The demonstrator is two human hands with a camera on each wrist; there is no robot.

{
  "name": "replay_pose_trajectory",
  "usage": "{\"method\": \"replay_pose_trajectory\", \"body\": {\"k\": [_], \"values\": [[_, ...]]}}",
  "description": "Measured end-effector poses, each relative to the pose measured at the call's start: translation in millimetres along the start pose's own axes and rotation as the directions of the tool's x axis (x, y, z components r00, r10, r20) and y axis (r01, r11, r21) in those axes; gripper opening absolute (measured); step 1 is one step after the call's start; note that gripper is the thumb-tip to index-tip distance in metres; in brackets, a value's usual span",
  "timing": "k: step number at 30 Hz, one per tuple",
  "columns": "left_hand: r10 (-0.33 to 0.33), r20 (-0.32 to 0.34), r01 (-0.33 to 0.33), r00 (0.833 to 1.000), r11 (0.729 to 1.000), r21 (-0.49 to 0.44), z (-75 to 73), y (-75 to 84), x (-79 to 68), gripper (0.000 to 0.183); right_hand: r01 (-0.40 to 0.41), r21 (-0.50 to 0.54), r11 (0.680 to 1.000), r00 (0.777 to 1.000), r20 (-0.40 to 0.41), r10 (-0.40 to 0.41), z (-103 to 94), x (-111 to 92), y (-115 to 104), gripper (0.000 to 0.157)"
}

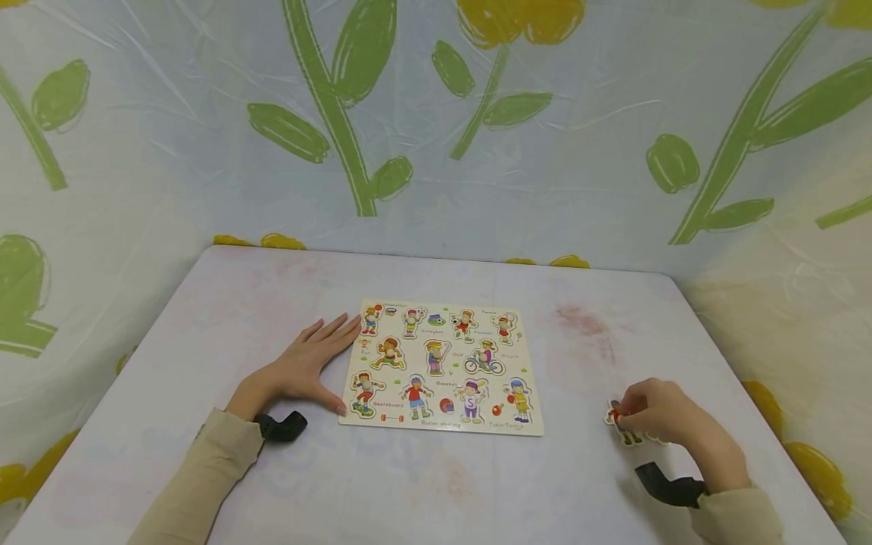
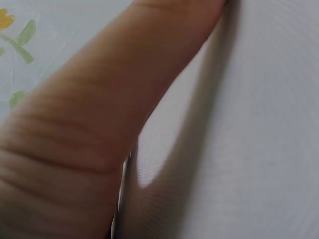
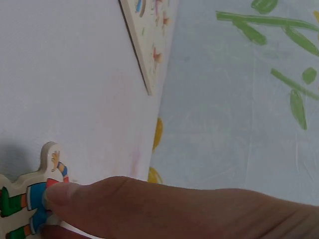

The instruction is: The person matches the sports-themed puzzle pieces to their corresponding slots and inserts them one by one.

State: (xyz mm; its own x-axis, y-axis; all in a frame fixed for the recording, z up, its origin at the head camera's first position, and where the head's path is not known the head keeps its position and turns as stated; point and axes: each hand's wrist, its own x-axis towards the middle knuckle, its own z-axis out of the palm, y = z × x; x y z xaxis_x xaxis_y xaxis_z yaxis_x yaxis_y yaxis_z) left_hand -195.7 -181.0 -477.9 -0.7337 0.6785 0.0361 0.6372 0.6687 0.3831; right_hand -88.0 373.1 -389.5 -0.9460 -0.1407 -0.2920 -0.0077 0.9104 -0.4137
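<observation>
A wooden peg puzzle board (image 1: pixel 443 383) printed with sports figures lies on the table. My left hand (image 1: pixel 300 367) rests spread beside it, its index fingertip and thumb tip right at the board's left edge. In the left wrist view a finger (image 2: pixel 109 84) fills much of the picture. To the right of the board, my right hand (image 1: pixel 659 412) pinches a puzzle piece (image 1: pixel 623 425), a figure in red top, blue shorts and green footwear. The right wrist view shows the thumb (image 3: pixel 114 201) on the front of this puzzle piece (image 3: pixel 35 199).
A pale edge of another piece (image 1: pixel 655 438) shows beneath the right hand. Several figure pieces with knobs sit in the board's upper part and lower left, among them a skateboarder (image 1: pixel 363 395). Flower-printed sheeting (image 1: pixel 436 204) stands behind the white table (image 1: pixel 306 484).
</observation>
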Motion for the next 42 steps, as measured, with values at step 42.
{"method": "replay_pose_trajectory", "body": {"k": [42], "values": [[0.007,-0.011,-0.007,1.0,1.0,-0.006,0.6,0.2,-0.2,0.139,0.005,0.049,0.999,0.999,0.033,-0.006,3.4,6,-2,0.01]]}}
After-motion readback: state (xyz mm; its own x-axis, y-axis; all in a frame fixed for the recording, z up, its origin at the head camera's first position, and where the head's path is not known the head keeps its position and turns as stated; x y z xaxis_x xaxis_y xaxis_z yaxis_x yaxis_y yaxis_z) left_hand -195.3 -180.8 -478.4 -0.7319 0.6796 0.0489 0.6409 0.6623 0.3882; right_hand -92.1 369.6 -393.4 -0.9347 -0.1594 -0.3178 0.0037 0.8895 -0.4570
